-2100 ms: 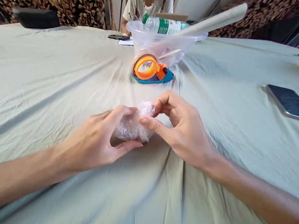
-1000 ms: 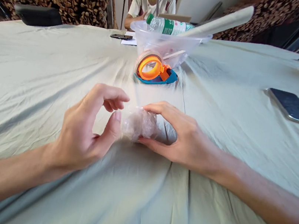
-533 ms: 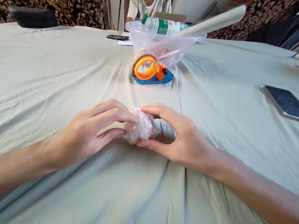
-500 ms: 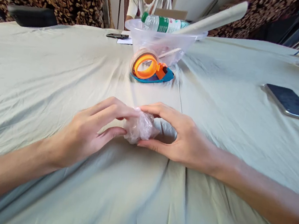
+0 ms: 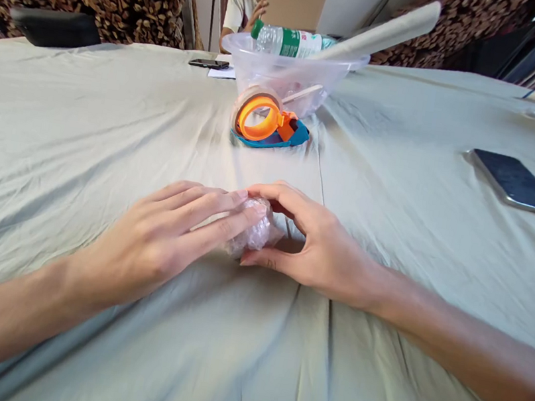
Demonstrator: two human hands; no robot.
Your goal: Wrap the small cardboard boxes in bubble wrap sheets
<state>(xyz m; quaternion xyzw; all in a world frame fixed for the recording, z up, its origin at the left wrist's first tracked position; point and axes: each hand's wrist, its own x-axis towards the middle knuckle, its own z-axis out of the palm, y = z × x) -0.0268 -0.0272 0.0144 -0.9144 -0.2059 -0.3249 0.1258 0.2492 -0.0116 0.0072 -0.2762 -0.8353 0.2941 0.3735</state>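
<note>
A small crumpled bundle of clear plastic wrap (image 5: 256,231) rests on the cloth in front of me. What lies inside it, if anything, cannot be made out. My right hand (image 5: 309,237) curves around its right side, thumb at the near edge and fingertips at the far one. Over its top and left side lie the outstretched fingers of my left hand (image 5: 167,229), pressing or touching it. The thumb of that hand is hidden. Beyond both hands stands an orange and blue tape dispenser (image 5: 273,121) with a roll of tape on it.
Behind the dispenser is a translucent plastic basin (image 5: 248,63), holding a green-capped bottle (image 5: 291,42) and a long white roll (image 5: 388,31). A phone (image 5: 519,181) lies right, another phone (image 5: 208,64) farther back. A black case (image 5: 54,28) sits far left. A person (image 5: 241,2) opposite holds cardboard (image 5: 296,7).
My left hand has turned palm-down, its fingers now laid across the plastic bundle and its thumb out of sight. The right hand stays nearly still. The person opposite has raised the cardboard.
</note>
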